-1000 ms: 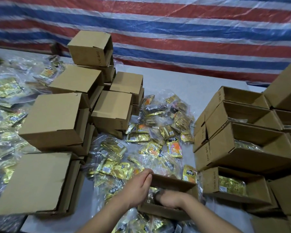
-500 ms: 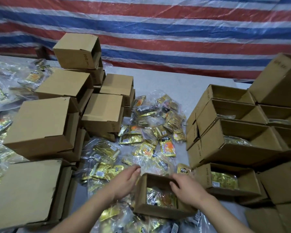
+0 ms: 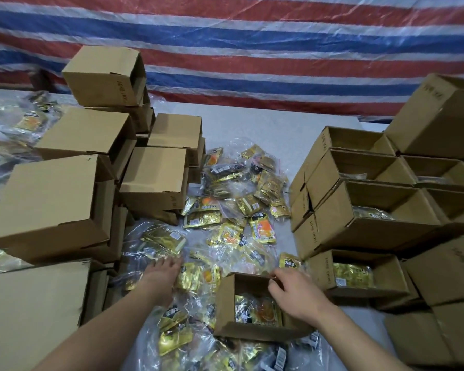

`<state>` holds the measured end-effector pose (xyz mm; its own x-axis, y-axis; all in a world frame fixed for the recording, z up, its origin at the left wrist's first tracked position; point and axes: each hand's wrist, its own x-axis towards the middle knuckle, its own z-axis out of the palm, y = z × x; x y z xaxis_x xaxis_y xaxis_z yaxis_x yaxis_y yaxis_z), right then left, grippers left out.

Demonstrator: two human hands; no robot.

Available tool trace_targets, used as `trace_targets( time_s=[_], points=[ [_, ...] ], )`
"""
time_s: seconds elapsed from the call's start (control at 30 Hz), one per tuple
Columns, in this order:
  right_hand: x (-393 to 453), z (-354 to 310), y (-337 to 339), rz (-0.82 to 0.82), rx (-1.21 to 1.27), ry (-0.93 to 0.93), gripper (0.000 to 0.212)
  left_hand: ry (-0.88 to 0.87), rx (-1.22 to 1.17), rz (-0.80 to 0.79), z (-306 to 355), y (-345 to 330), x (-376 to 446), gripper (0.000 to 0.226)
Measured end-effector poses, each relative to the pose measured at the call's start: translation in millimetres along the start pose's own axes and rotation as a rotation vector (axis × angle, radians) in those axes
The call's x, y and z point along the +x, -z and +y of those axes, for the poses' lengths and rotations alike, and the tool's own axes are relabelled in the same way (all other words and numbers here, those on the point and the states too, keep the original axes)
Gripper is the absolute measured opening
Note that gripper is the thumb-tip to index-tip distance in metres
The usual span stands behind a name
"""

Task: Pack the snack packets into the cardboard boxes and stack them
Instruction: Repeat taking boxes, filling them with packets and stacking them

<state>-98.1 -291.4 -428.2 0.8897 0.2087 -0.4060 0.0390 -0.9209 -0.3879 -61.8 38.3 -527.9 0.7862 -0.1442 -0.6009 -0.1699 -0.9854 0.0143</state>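
Head view: right hand [image 3: 296, 295] has its grip on the far rim of an open cardboard box [image 3: 248, 330] near the table's [image 3: 252, 124] front edge, fingers curled over the edge. Box holds a few gold snack packets [image 3: 257, 310]. Left hand [image 3: 162, 271] flat, fingers straight, resting on loose packets [image 3: 225, 210] left of the box. Filled open boxes [image 3: 359, 210] stacked right; closed boxes [image 3: 65, 196] stacked left. Striped tarp [image 3: 252, 49] behind.

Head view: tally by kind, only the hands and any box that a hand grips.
Hands: 2, left hand and right hand
Gripped boxes: 1, open box, held by the right hand at its far rim
Total: 3
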Motion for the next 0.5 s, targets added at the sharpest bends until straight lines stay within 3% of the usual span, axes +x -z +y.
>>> trace_targets(
  time_s=[0.2,0.33,0.43,0.5],
  points=[
    [-2,-1,-5,0.064,-0.025,0.009,0.017,0.028,0.119,0.112,3,-16,4,0.091],
    [1,1,-6,0.092,-0.005,-0.024,0.019,0.078,0.001,0.129,-6,-8,-5,0.096],
    [5,0,-4,0.183,-0.009,-0.016,0.034,0.065,-0.109,0.245,-7,28,-15,0.08],
    [10,-8,3,0.249,0.181,-0.009,0.039,0.028,-0.191,0.353,2,65,-26,0.072]
  ],
)
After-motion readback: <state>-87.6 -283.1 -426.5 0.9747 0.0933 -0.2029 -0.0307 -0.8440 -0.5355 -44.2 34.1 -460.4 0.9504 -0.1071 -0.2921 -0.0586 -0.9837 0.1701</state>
